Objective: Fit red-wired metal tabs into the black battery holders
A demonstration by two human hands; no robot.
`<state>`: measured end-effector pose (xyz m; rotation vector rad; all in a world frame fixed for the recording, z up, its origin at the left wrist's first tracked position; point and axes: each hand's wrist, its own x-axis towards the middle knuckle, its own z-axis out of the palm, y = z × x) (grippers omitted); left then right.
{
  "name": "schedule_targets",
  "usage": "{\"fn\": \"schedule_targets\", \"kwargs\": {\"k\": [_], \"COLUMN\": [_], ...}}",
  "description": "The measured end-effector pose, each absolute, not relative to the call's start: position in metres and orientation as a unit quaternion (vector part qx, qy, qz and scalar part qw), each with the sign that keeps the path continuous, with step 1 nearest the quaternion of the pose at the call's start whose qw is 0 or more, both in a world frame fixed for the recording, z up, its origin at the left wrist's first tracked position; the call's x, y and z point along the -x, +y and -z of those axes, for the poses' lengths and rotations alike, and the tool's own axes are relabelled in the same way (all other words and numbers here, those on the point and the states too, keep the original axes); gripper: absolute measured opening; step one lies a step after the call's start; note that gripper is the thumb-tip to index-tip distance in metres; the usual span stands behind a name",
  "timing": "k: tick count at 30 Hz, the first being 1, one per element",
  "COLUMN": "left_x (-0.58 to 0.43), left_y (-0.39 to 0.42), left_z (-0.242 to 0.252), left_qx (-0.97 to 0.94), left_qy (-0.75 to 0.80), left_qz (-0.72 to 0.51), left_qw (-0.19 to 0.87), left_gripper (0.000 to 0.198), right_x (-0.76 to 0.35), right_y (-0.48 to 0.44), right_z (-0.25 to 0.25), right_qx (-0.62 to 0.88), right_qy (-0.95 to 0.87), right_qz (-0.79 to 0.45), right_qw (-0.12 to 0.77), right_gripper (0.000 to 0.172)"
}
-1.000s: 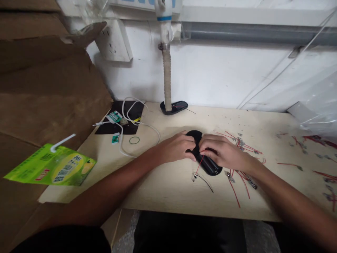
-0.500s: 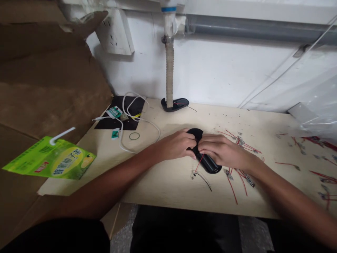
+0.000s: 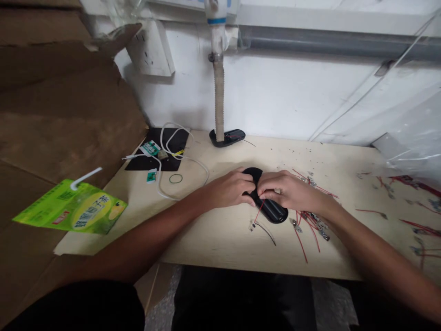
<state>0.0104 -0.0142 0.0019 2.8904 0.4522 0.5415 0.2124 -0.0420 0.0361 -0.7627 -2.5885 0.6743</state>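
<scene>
A black oval plastic housing lies on the pale wooden bench in front of me. My left hand is curled around its far end, fingers closed on it. My right hand grips the same housing from the right, fingertips pinched at its middle where a red wire comes out. That red wire and a black wire trail from the housing toward me on the bench.
Several red wires with metal tabs lie scattered to the right. A second black housing sits at the wall by a wrapped pipe. White cable, green rubber band, green drink carton and cardboard are on the left.
Both hands stay on the black housing with only small finger shifts. The view has moved slightly.
</scene>
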Motion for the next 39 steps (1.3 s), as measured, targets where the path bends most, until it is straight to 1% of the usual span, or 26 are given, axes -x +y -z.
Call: {"fn": "schedule_targets", "kwargs": {"k": [3,5,8,11,13,18,22,27,30,32,34,36,39], "left_x": [-0.01,-0.008,-0.007,-0.007,-0.007,-0.009,-0.011,-0.011,-0.009,-0.007,-0.006,-0.006,-0.006], "left_y": [-0.013,-0.011,-0.01,-0.012,-0.014,-0.019,-0.021,-0.023,-0.022,-0.021,-0.02,-0.02,-0.022], "left_z": [0.0,0.001,0.003,0.002,0.0,0.001,0.002,0.0,-0.004,-0.008,-0.011,-0.013,-0.015], "left_qx": [-0.964,-0.963,-0.962,-0.967,-0.968,-0.966,-0.965,-0.971,-0.964,-0.956,-0.949,-0.94,-0.92], "left_qy": [0.157,0.167,0.177,0.153,0.14,0.137,0.14,0.126,0.134,0.148,0.158,0.167,0.179], "left_qz": [-0.194,-0.198,-0.197,-0.203,-0.206,-0.213,-0.211,-0.183,-0.205,-0.224,-0.241,-0.265,-0.3], "left_qw": [0.086,0.081,0.06,0.015,-0.014,-0.041,-0.063,-0.087,-0.103,-0.12,-0.126,-0.135,-0.177], "left_gripper": [0.027,0.029,0.03,0.026,0.024,0.027,0.031,0.03,0.03,0.03,0.031,0.031,0.032], "right_x": [-0.214,-0.213,-0.211,-0.212,-0.213,-0.214,-0.213,-0.211,-0.213,-0.215,-0.216,-0.215,-0.21], "right_y": [-0.043,-0.044,-0.046,-0.044,-0.043,-0.039,-0.037,-0.032,-0.031,-0.032,-0.034,-0.037,-0.042], "right_z": [-0.032,-0.029,-0.027,-0.025,-0.024,-0.024,-0.024,-0.02,-0.02,-0.023,-0.027,-0.031,-0.031], "right_qx": [0.313,0.368,0.48,0.535,0.534,0.501,0.512,0.5,0.494,0.479,0.444,0.413,0.41], "right_qy": [-0.872,-0.837,-0.767,-0.72,-0.711,-0.72,-0.708,-0.699,-0.7,-0.703,-0.698,-0.678,-0.632], "right_qz": [-0.31,-0.328,-0.331,-0.375,-0.409,-0.441,-0.451,-0.473,-0.472,-0.475,-0.507,-0.552,-0.598], "right_qw": [0.213,0.236,0.268,0.236,0.206,0.188,0.179,0.191,0.209,0.225,0.242,0.254,0.271], "right_gripper": [0.014,0.012,0.022,0.031,0.036,0.03,0.031,0.032,0.032,0.027,0.024,0.026,0.027]}}
